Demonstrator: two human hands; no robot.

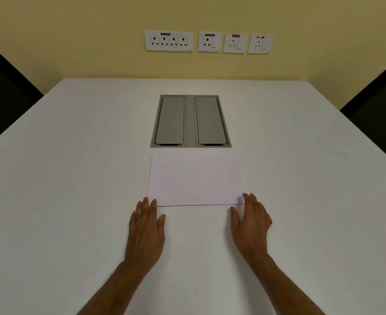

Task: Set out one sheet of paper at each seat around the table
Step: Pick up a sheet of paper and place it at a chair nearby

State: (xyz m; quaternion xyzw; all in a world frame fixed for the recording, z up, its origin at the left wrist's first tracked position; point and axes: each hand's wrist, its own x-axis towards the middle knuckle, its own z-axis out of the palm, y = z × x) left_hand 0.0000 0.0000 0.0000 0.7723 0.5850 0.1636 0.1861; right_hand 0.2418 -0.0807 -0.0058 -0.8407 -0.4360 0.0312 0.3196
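With the paper (pixel 195 179) lying mid-frame just below the grey cable box (pixel 190 121), the left hand (pixel 146 223) and right hand (pixel 250 221), both flat-fingered at its lower corners, should probably lift one corner to separate a single sheet.

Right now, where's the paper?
Head view: the paper lies flat on the white table, centre, just on the near side of the grey cable hatch, with the left hand and right hand at its near corners.

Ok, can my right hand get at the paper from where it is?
Likely yes: the right hand is open, its fingertips at the near right corner of the paper, nothing in between.
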